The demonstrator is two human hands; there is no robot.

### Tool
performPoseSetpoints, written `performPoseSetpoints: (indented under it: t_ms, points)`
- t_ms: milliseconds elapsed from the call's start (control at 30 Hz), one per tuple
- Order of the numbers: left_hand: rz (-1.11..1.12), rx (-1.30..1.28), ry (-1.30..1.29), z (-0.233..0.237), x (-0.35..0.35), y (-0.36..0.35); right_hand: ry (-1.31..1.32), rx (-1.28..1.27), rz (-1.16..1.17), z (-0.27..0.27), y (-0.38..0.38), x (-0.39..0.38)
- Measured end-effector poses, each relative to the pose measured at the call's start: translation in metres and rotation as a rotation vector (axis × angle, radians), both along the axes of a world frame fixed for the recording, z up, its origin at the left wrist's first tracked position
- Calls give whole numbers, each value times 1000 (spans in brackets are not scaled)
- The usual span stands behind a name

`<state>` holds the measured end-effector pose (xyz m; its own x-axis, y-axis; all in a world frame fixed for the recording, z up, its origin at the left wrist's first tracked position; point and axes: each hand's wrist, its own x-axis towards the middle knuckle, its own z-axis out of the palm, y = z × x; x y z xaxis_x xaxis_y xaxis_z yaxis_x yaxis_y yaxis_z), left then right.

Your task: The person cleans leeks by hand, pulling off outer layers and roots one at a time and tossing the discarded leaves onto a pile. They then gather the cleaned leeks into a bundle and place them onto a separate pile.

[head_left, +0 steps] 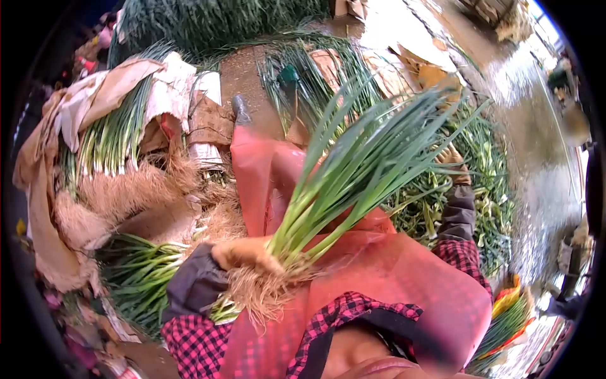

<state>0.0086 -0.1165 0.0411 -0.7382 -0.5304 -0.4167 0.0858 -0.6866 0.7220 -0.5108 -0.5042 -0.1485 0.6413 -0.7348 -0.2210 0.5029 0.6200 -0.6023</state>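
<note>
A large bunch of green onions (pixel 360 170) slants across my lap, roots toward me and leaves pointing up and to the right. My left hand (pixel 248 254), gloved, is closed around its white lower stems, just above the tangled roots (pixel 265 294). Out to the right, my gloved right hand (pixel 449 156) is beside the leaf tips, above a heap of loose green leaves (pixel 486 177). Its fingers look apart, though the leaves partly cover them. A wet red apron (pixel 391 278) covers my lap and legs beneath the bunch.
On the left, green onions (pixel 113 142) with long roots lie under brown sacking (pixel 38 170). Another bunch (pixel 136 271) is by my left forearm. A tall green stack (pixel 221 28) stands at the back. Wet ground (pixel 530 126) stretches along the right, with a wrapped bundle (pixel 505 322) below.
</note>
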Motion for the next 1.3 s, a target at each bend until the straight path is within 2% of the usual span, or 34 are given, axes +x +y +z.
performPoseSetpoints:
  t_ms: [33,67,100,133,167,200,233,267,300,367,433,467,500,533,567,600,633,667,700,767,800,833,900,1000,1033,1100,1167,1233,1267,1300]
  points:
    - [17,158,-125,11,9,15,383,178,-301,13,24,-19]
    - [79,263,-180,21,15,30,535,160,-269,22,44,-38]
    - [130,250,-215,21,20,45,684,146,-235,30,62,-57]
    - [-13,358,-358,4,38,67,965,198,-257,31,73,-74]
    - [-19,380,-408,-10,45,91,999,88,-368,13,84,-103]
    - [-50,290,-490,-21,57,112,862,-55,-381,1,98,-135]
    - [-81,198,-569,4,46,107,1000,-145,-406,-5,107,-150]
    - [-83,266,-593,23,35,103,1311,-159,-442,-28,98,-174]
    - [-84,330,-622,35,26,100,1692,-676,-352,-13,113,-183]
    - [-11,407,-636,29,28,126,2066,-1096,-234,25,130,-161]
    - [-81,469,-800,17,35,152,1728,-651,-442,46,130,-128]
    - [12,415,-768,9,42,169,1594,-578,-396,32,125,-136]
    - [11,301,-820,14,36,168,1767,-731,-449,50,124,-108]
    - [23,206,-833,3,44,188,1898,-1063,-656,48,121,-91]
    - [36,108,-844,-8,52,205,1871,-1010,-657,51,118,-77]
    - [19,112,-851,-1,49,198,1665,-919,-675,58,116,-58]
    - [88,232,-810,10,39,190,1458,-830,-691,68,113,-37]
    - [159,352,-767,15,31,184,1346,-726,-606,83,113,-19]
    - [149,355,-774,16,27,183,1230,-625,-522,96,115,1]
    - [95,128,-884,13,19,182,1136,-665,-296,109,115,44]
    - [-12,135,-928,30,-3,146,1129,-612,-222,109,112,60]
    - [-17,136,-926,27,-5,147,1120,-559,-148,103,110,71]
    - [85,-52,-886,16,-2,157,958,-580,-88,60,95,84]
    - [27,-35,-861,-8,30,193,842,-422,101,46,80,116]
    - [30,-36,-863,-11,32,196,796,-516,14,25,79,126]
    - [-15,-82,-884,1,16,174,762,-522,18,26,77,138]
    - [4,-63,-893,6,8,171,810,-442,-117,25,79,146]
    - [26,-52,-896,5,3,170,1100,-897,-297,5,78,150]
    - [37,-48,-900,3,2,169,1191,-1047,-404,-4,73,149]
    - [47,-50,-899,1,1,168,1174,-853,-370,2,69,150]
